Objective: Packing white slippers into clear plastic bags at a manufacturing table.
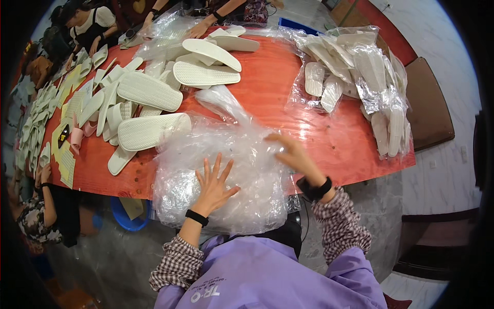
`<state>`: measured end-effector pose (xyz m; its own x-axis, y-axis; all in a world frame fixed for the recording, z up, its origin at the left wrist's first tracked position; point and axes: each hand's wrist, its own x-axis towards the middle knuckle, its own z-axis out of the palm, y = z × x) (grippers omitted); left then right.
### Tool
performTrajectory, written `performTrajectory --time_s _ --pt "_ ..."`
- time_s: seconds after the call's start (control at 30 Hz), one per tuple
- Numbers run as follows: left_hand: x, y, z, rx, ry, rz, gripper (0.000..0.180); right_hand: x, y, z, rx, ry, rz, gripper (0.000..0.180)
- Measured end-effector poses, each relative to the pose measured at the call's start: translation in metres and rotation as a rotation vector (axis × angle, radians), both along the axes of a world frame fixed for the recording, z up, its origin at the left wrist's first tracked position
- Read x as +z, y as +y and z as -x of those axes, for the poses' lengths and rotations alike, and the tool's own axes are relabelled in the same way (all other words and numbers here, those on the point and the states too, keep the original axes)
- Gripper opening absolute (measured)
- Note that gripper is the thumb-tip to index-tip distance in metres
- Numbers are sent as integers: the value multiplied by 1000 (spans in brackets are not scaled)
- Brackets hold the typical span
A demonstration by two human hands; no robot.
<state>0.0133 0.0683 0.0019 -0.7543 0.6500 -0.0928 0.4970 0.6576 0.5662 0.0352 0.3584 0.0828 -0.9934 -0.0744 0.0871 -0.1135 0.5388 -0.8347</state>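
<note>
A pile of clear plastic bags (180,170) lies in front of me, hanging over the near edge of the red table (267,67). My left hand (214,184) rests flat on these bags with its fingers spread. At the right side of the pile is my right hand (292,153), its fingers slightly blurred, over or touching the plastic; I cannot make out anything held in it. Just left of the bags, a white slipper (149,131) lies sole up, with more white slippers (149,91) heaped behind it.
Bagged slippers (370,67) are heaped at the far right of the table. Other people's hands (200,28) work at the far edge, and another person's arm (49,203) is at the left. A blue basin (131,221) stands below the table. A brown board (429,105) is at the right.
</note>
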Motion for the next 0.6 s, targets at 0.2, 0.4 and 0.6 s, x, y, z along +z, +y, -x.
performTrajectory --time_s 0.2,0.4,0.6 --pt "20 10 8 -82 -19 270 89 92 16 59 -116 -77 -60 48" --pt "24 25 15 -106 -76 362 88 77 -42 35 45 107 -506 53" --pt "13 12 7 -77 -25 315 90 -49 -41 -40 138 152 -451 55"
